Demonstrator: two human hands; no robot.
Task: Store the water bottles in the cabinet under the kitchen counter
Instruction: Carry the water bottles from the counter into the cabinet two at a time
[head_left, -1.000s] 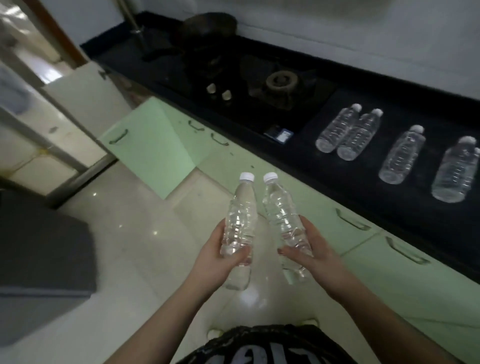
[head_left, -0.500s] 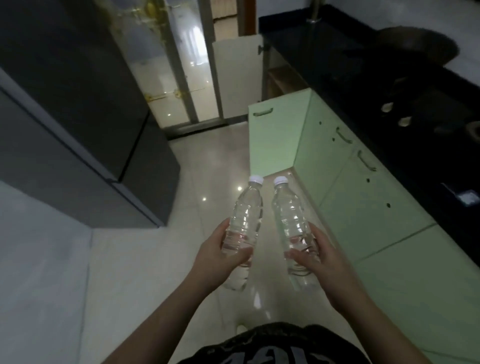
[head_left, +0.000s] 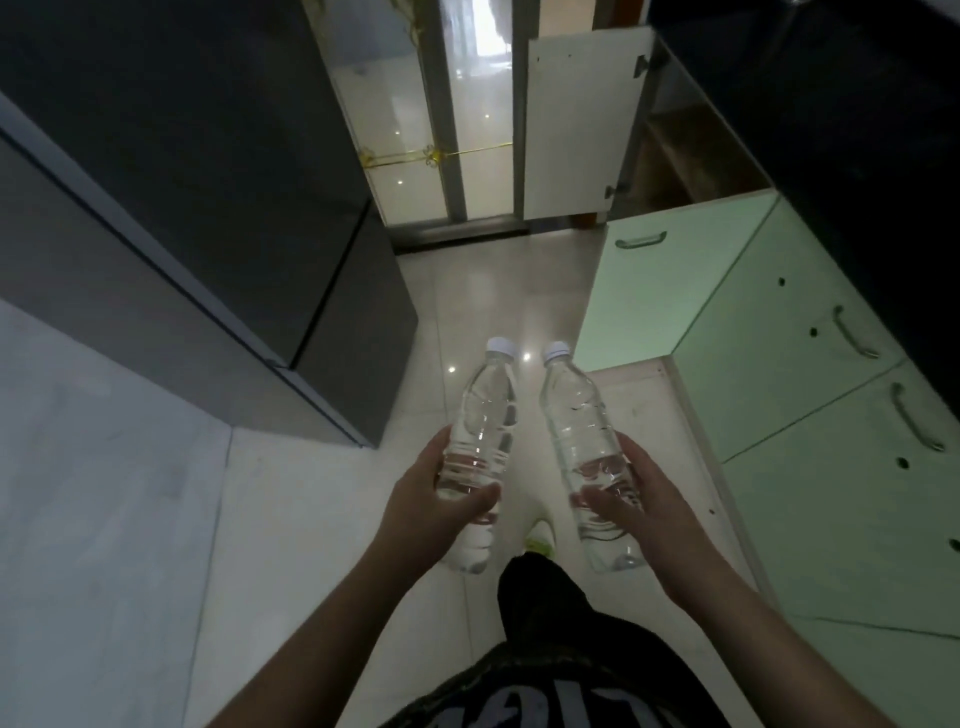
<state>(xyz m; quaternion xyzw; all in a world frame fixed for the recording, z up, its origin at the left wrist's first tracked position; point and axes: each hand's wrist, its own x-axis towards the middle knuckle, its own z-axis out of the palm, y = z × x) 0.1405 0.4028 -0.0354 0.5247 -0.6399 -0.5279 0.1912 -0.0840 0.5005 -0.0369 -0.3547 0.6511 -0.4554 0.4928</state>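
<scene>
1. Bottles first: the left bottle and the right bottle are carried side by side above the floor, caps pointing forward and away, long axes nearly parallel.
2. The left hand grips its bottle around the lower body; the right hand grips the other likewise.
3. The open green door and the cabinet opening lie ahead and right, so the right hand seems nearer.
4. A dark fridge stands left.
</scene>
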